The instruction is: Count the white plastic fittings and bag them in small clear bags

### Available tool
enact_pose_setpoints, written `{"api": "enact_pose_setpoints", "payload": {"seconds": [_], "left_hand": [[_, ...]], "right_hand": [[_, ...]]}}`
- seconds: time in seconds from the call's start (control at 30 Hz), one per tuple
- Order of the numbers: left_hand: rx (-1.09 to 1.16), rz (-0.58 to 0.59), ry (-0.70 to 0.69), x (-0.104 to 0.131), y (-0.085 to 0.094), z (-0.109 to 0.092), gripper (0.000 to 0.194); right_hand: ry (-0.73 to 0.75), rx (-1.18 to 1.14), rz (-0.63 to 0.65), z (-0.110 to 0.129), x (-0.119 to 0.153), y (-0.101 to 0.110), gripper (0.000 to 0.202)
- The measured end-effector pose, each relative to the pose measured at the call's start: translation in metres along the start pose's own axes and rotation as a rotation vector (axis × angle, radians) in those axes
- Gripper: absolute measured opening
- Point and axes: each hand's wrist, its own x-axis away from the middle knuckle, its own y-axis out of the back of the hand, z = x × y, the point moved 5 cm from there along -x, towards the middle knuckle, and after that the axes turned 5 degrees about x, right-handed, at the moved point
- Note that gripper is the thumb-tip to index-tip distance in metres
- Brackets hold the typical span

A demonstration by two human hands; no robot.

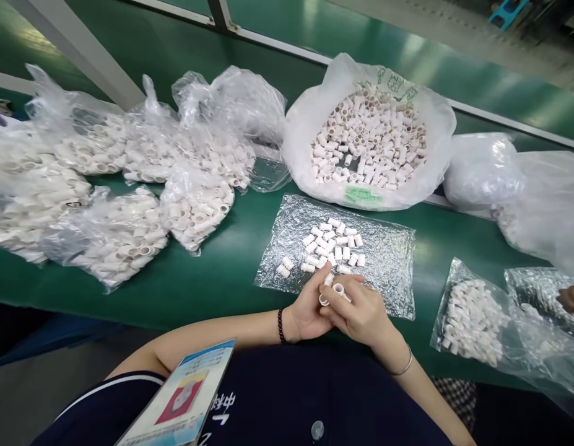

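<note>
My left hand (309, 311) is cupped, palm up, with a few short white pipe couplings (338, 288) in it. My right hand (365, 310) reaches over from the other side, its fingers closed on the same pieces; which fingers bear which piece is partly hidden. Just beyond both hands, a loose group of white couplings (330, 243) lies on a crinkled silvery sheet (384, 257). Two more couplings (285, 267) rest apart toward the sheet's left side.
Behind the sheet stands a wide open bag (300, 139) of couplings. Several clear bags (133, 232) of them fill the bench's left side. To the right lie a smaller bag (472, 319), white bags (484, 167) and another person's hand (571, 298) over a second silvery sheet.
</note>
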Motion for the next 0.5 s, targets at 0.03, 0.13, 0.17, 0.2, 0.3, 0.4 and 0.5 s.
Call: {"api": "enact_pose_setpoints", "payload": {"seconds": [0.03, 0.13, 0.17, 0.2, 0.3, 0.4, 0.5], "left_hand": [[0.027, 0.005, 0.001, 0.0, 0.001, 0.001, 0.069], [0.117, 0.022, -0.018, 0.002, 0.002, 0.002, 0.054], [0.158, 0.027, -0.022, 0.003, 0.001, 0.002, 0.052], [0.203, 0.029, -0.023, 0.003, 0.001, 0.001, 0.052], [0.3, 0.007, -0.019, 0.003, 0.003, 0.002, 0.057], [0.325, -0.029, 0.013, 0.002, 0.005, 0.004, 0.056], [0.334, -0.049, 0.021, 0.002, 0.007, 0.005, 0.055]], "right_hand": [[0.001, -0.003, -0.029, 0.0, 0.001, 0.001, 0.03], [0.007, -0.054, -0.134, -0.003, 0.001, 0.007, 0.026], [0.012, -0.084, -0.163, -0.004, 0.0, 0.009, 0.025], [0.016, -0.114, -0.185, -0.005, -0.001, 0.011, 0.023], [0.028, -0.168, -0.224, -0.006, -0.004, 0.012, 0.022], [0.049, -0.186, -0.25, -0.004, -0.005, 0.01, 0.029], [0.058, -0.212, -0.285, -0.003, -0.004, 0.008, 0.032]]}}
